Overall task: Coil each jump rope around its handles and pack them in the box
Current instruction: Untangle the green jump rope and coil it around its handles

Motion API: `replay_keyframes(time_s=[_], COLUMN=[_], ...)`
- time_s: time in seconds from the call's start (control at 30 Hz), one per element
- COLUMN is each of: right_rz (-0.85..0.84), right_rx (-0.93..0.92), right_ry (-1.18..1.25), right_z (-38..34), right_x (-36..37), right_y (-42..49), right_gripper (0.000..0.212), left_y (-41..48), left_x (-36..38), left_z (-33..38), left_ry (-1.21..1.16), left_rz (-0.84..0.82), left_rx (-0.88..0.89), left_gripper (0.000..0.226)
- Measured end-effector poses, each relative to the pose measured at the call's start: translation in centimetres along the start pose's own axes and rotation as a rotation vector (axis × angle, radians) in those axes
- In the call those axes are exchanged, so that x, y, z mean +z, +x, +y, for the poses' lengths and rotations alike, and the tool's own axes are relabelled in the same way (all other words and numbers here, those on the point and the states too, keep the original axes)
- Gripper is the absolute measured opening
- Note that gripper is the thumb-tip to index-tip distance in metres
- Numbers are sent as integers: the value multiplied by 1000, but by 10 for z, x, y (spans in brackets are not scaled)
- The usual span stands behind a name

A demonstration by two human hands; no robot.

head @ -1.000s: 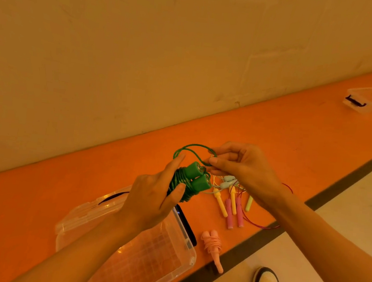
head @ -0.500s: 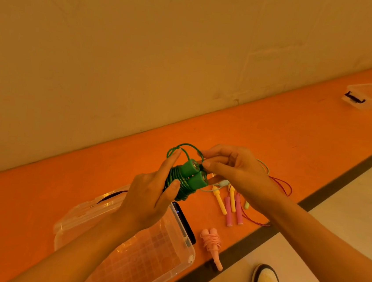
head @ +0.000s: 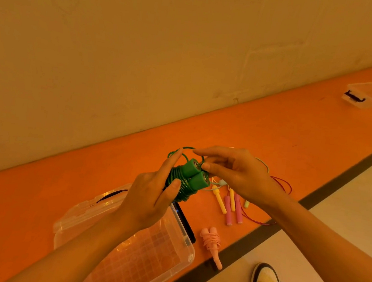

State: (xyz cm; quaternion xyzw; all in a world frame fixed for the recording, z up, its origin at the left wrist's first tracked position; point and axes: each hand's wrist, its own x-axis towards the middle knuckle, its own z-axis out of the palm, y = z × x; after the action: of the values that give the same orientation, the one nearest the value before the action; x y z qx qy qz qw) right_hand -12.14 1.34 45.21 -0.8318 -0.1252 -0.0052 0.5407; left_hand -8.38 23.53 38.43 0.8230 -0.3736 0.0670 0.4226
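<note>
My left hand grips a green jump rope, its two handles side by side with cord wound round them. A small loop of green cord sticks out above the handles. My right hand pinches that cord right at the handle tops. Below my left arm sits the clear plastic box, open, with nothing in it that I can see. A coiled pink rope lies on the orange bench to the right of the box. Several uncoiled ropes with yellow and pink handles lie behind it.
A black phone lies against the box's right side, and the box lid lies behind it. A second clear box sits far right on the bench. A shoe is on the floor below.
The free green loop has shrunk as my right hand drew closer to the handle tops. Both hands stay together over the bench.
</note>
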Motion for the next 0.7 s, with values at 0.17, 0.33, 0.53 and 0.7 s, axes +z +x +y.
replay_keyframes(time_s=[0.17, 0.33, 0.53, 0.7], right_rz=[21, 26, 75, 148], right_rx=[-46, -93, -259, -149], right_ry=[-111, -177, -384, -156], right_z=[1, 6, 12, 13], right_x=[0, 1, 5, 8], right_y=[0, 1, 1, 2], right_gripper=[54, 42, 34, 28], left_y=[2, 2, -1, 3], left_x=[-2, -3, -5, -8], left_z=[-1, -2, -5, -4], left_ry=[12, 34, 51, 18], left_rz=[-10, -5, -40, -30], left_rx=[13, 15, 16, -9], left_gripper=[53, 57, 61, 62])
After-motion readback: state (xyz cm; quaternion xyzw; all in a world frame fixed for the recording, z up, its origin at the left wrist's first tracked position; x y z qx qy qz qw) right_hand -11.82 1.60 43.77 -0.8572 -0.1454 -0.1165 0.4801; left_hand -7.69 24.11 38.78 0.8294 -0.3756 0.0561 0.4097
